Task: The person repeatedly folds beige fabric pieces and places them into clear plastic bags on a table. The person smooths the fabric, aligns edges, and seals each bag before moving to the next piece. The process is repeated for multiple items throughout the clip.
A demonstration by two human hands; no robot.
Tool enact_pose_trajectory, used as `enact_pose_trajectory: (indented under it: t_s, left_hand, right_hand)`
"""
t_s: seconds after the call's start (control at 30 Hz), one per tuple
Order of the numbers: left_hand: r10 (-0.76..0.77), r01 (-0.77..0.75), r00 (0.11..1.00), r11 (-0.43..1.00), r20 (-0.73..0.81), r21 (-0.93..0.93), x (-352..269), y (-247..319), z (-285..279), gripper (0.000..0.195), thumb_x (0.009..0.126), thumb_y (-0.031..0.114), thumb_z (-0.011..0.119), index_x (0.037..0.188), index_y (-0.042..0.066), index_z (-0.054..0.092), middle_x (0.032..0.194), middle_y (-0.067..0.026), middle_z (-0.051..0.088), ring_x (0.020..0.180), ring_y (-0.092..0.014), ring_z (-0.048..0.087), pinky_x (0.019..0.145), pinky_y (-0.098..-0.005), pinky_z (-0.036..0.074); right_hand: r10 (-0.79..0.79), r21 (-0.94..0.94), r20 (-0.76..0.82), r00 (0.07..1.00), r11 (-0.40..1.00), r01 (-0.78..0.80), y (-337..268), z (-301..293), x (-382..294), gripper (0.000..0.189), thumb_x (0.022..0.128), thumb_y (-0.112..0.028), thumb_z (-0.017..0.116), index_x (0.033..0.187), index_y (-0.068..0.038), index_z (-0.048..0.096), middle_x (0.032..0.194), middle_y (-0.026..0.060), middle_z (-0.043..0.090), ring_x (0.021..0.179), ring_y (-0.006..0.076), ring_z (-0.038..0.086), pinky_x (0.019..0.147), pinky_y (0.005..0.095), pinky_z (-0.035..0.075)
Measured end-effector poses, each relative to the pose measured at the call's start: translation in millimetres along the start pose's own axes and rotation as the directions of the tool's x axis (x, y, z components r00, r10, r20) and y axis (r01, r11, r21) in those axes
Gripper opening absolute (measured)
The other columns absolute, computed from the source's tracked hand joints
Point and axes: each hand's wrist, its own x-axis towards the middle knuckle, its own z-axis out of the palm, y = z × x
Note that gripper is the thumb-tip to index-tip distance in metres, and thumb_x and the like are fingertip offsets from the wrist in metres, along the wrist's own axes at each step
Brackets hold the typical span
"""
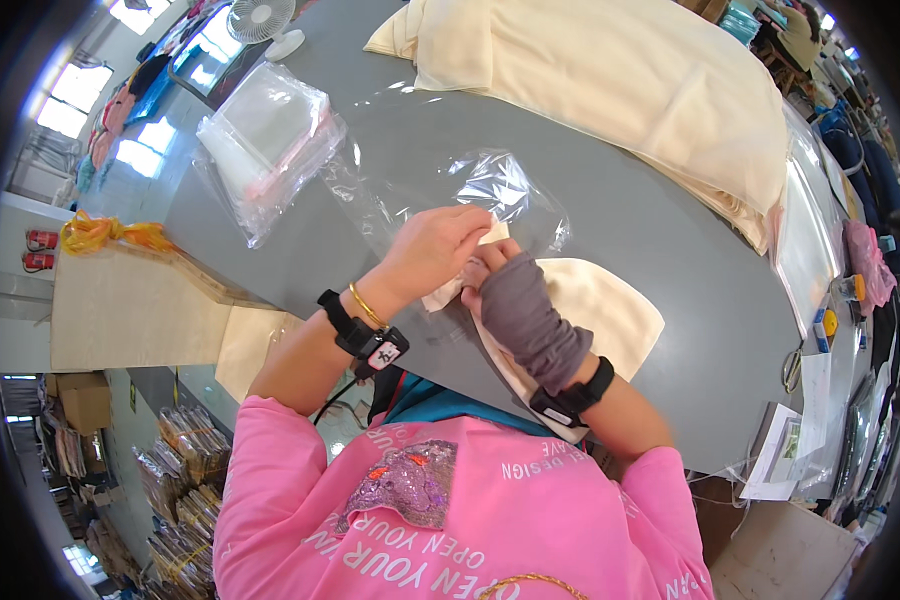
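Close together over the grey table [360,277], both hands work at a small bunched cream cloth [440,295]. My left hand [442,236] has its fingertips pinched at the cloth's far end. My right hand [499,262], in a grey fingerless sleeve, curls its fingers round the near side. A crumpled clear plastic bag [504,184] lies just beyond the fingers and partly around them; how much of the cloth is inside it is hidden. Under my right forearm a larger flat cream cloth piece [607,300] is spread, reaching the table's front edge.
A stack of clear plastic bags [270,135] lies at the left, near a white fan [261,21]. Layered cream cloth [607,90] covers the far side. Scissors [792,370] and papers [784,450] lie at right. Orange ribbon [94,234] sits on a wooden board [135,307].
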Motion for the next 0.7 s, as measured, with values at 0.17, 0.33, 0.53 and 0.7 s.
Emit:
enact_pose_trajectory:
  t_s: [0.17,0.33,0.53,0.7]
  left_hand:
    - [0.27,-0.261,0.963,0.926,0.005,0.273,-37.2,33.5,15.5,0.027,0.095,0.02,0.069,0.118,0.008,0.069,0.126,-0.0185,0.066,0.104,-0.035,0.067,0.081,-0.0437,0.056]
    - [0.157,-0.195,0.972,0.954,0.174,0.23,-103.6,58.8,38.6,0.06,0.093,0.038,0.072,0.144,0.011,0.054,0.145,-0.0287,0.048,0.106,-0.039,0.064,0.088,-0.0439,0.055]
    - [0.302,-0.321,0.942,0.937,0.143,0.136,-112.2,44.5,43.8,0.067,0.089,0.047,0.077,0.148,0.023,0.054,0.15,-0.0268,0.037,0.104,-0.039,0.059,0.09,-0.0454,0.054]
    - [0.318,-0.355,0.92,0.924,0.231,0.14,-115.2,48.3,41.1,0.069,0.087,0.039,0.077,0.149,0.025,0.05,0.143,-0.0234,0.042,0.104,-0.041,0.059,0.089,-0.0464,0.054]
  right_hand:
    - [0.031,-0.021,-0.046,0.998,0.999,-0.032,5.0,3.2,-12.8,0.027,0.078,-0.013,0.072,0.104,-0.006,0.069,0.116,0.0111,0.066,0.111,0.0356,0.058,0.093,0.0472,0.05]
    - [0.12,-0.078,-0.101,0.988,0.989,-0.128,32.7,24.6,-11.0,0.036,0.076,-0.015,0.078,0.11,-0.007,0.071,0.129,0.0135,0.065,0.122,0.0374,0.056,0.099,0.0484,0.047]
    - [-0.014,-0.244,-0.248,0.969,0.969,-0.048,61.9,86.9,102.6,0.029,0.083,-0.026,0.076,0.107,-0.011,0.074,0.129,0.0133,0.065,0.123,0.0368,0.055,0.104,0.0524,0.042]
    - [0.087,-0.536,-0.103,0.991,0.835,-0.129,60.3,93.9,171.6,0.053,0.096,-0.049,0.066,0.136,-0.015,0.067,0.147,0.0208,0.056,0.143,0.0437,0.041,0.118,0.0637,0.025]
